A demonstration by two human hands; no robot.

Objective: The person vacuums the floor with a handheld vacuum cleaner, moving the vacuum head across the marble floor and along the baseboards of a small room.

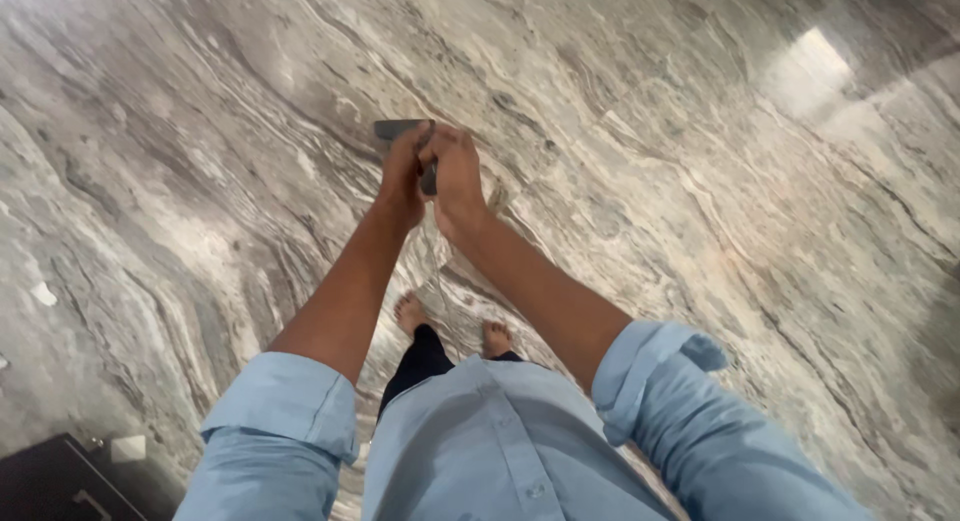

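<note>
Both hands meet out front: left hand (402, 176) and right hand (455, 171) each in a clenched grip grasping a dark flat object (400, 130), above the marble floor (700, 211).

The head camera looks steeply down, close above outstretched arms, at the marble floor (700, 231).

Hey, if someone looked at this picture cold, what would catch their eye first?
First, the two hands joined at upper centre: the left hand and right hand together grip a small dark flat object, arms stretched out. Around them spreads the glossy grey veined marble floor, with a bright glare patch at upper right. Below, rolled light blue shirt sleeves fill the foreground, and bare feet show between the arms.
</note>
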